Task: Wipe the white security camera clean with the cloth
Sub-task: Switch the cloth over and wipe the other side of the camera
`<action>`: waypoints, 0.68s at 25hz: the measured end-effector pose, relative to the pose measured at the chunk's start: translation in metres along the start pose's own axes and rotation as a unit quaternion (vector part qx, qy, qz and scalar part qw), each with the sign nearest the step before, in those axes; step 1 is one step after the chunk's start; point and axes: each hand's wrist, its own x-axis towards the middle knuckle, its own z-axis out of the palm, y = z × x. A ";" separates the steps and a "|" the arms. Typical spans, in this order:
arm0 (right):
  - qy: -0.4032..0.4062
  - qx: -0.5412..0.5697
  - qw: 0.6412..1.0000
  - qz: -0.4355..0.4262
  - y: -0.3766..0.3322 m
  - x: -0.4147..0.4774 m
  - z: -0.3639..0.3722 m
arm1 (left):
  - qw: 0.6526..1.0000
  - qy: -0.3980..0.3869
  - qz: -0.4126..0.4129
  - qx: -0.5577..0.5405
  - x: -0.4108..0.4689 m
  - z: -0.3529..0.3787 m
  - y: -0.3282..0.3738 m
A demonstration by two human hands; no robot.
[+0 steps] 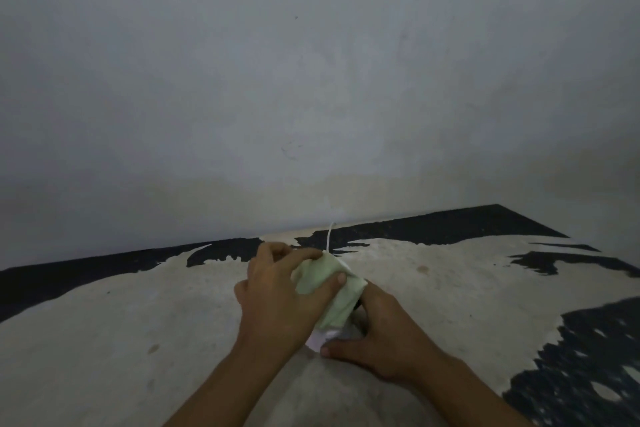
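Left hand (280, 295) pressing pale green folded cloth (329, 291) over white security camera (323, 338), right hand (384, 340) clasping its base on cream-and-black patterned surface (138, 322), thin white cable (329, 236) behind, no legible writing

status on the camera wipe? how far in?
Mid-wipe. Left hand presses the pale green cloth over the white security camera; right hand steadies its base. Camera is mostly covered, so cleanliness can't be judged. White cable remains attached.
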 end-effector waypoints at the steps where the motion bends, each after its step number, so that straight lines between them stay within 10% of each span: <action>1: -0.001 -0.002 1.000 0.001 0.000 0.001 0.000 | 0.999 -0.002 -0.039 -0.016 0.000 -0.002 -0.001; 7: -0.011 -0.041 0.999 -0.012 0.001 0.001 0.001 | 0.996 0.051 -0.024 -0.068 0.009 -0.003 0.004; 14: -0.030 -0.045 0.999 0.010 0.000 0.000 0.000 | 0.982 -0.093 0.122 0.111 0.011 0.010 0.009; 17: -0.071 -0.077 0.994 -0.005 -0.002 0.000 -0.012 | 0.988 -0.085 0.126 -0.027 0.010 0.002 0.008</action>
